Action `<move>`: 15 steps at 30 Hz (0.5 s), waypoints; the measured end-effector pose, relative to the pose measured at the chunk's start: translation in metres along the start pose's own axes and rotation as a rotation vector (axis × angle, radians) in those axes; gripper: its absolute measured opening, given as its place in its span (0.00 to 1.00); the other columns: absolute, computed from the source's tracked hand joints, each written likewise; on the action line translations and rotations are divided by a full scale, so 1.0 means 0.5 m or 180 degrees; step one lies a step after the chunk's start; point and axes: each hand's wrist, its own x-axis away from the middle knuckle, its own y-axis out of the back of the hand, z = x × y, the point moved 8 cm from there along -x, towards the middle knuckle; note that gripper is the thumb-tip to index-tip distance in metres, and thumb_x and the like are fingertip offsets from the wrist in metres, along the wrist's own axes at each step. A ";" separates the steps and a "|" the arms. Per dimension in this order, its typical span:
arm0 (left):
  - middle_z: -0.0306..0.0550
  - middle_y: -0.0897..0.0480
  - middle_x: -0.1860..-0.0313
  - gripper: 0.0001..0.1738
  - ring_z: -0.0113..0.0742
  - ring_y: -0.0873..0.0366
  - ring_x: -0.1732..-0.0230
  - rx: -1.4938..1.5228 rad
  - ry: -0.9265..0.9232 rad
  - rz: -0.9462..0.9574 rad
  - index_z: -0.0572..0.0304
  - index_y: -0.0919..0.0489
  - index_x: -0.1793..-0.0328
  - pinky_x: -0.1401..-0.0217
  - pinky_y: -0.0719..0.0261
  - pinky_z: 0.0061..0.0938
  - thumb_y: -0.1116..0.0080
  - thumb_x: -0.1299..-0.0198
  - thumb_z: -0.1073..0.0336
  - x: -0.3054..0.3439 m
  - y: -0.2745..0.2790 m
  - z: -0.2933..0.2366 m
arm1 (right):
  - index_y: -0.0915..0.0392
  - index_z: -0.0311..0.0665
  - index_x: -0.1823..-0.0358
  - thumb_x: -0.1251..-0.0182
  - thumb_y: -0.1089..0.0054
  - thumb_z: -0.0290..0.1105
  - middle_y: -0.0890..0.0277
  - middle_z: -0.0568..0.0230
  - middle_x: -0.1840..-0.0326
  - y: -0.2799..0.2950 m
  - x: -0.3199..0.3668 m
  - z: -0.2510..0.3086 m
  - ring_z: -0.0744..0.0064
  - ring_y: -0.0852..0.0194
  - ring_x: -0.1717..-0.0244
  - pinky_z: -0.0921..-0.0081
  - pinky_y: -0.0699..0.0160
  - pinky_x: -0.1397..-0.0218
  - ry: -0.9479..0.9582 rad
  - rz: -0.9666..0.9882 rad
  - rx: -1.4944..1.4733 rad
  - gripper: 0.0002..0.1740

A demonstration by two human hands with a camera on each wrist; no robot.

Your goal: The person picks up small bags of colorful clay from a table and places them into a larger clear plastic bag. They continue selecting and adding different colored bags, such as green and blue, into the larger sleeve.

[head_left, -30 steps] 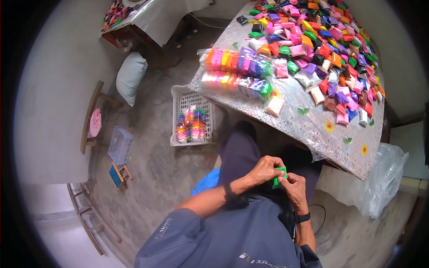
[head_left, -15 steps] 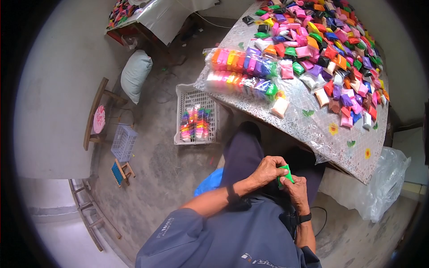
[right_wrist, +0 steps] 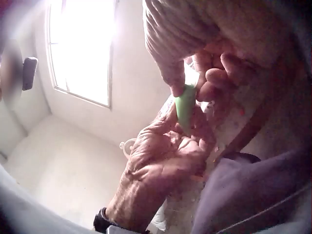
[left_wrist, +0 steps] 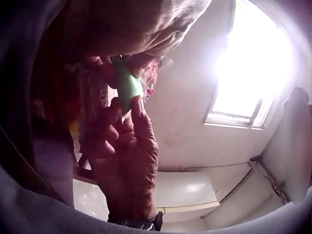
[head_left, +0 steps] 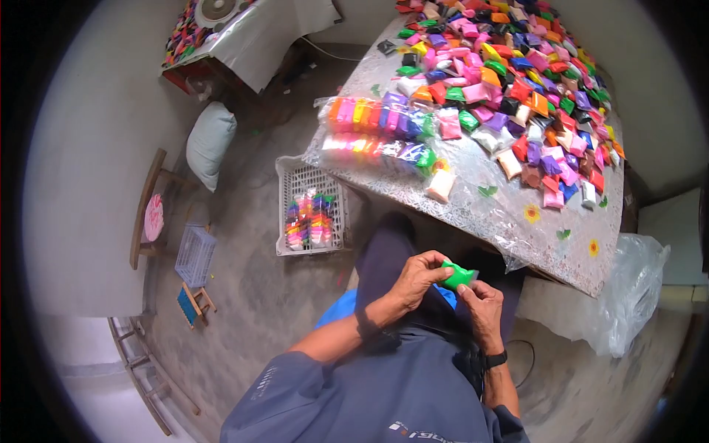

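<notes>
Above the person's lap, a small green packet (head_left: 459, 276) is held between both hands. The left hand (head_left: 418, 282) pinches its left end between thumb and fingers; the right hand (head_left: 484, 310) pinches the clear edge at its right end. In the left wrist view the green packet (left_wrist: 128, 87) spans the space between the near left hand (left_wrist: 141, 24) and the right hand (left_wrist: 127, 156). The right wrist view shows the packet (right_wrist: 185, 108) with the right hand (right_wrist: 214, 34) at its top and the left hand (right_wrist: 165, 151) below.
A table (head_left: 487, 214) at upper right bears a heap of colourful packets (head_left: 517, 88), two clear bags of packets (head_left: 377, 151) and a pale packet (head_left: 441, 186). A white crate (head_left: 281, 221) with bagged packets stands on the floor. Clear plastic (head_left: 628, 295) hangs at right.
Both hands have shifted slightly left and spread a little apart, and more of the green packet shows between them. The head view has moved a little, shifting the table and crate in the picture.
</notes>
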 end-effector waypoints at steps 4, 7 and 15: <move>0.40 0.15 0.58 0.13 0.25 0.21 0.59 -0.0324 -0.0062 0.0198 0.62 0.18 0.50 0.54 0.23 0.22 0.30 0.39 0.69 0.021 0.008 -0.008 | 0.14 0.30 0.62 0.33 0.30 0.29 0.21 0.75 0.71 0.018 -0.001 0.042 0.87 0.29 0.69 0.85 0.33 0.66 0.0274 -0.0235 0.0324 0.08; 0.41 0.14 0.55 0.14 0.26 0.19 0.56 -0.0449 -0.0056 0.0395 0.64 0.18 0.47 0.50 0.22 0.22 0.31 0.39 0.71 0.033 -0.007 -0.021 | 0.14 0.29 0.58 0.33 0.30 0.27 0.17 0.72 0.67 0.016 -0.002 0.044 0.86 0.24 0.66 0.85 0.27 0.62 0.0322 -0.0137 -0.0037 0.08; 0.39 0.14 0.53 0.15 0.24 0.20 0.52 -0.0981 0.0103 0.0776 0.65 0.18 0.44 0.45 0.22 0.24 0.32 0.35 0.68 0.044 -0.053 -0.027 | 0.14 0.29 0.54 0.34 0.29 0.24 0.16 0.73 0.64 0.010 0.003 0.030 0.88 0.24 0.64 0.87 0.24 0.59 0.0220 0.0010 -0.0585 0.09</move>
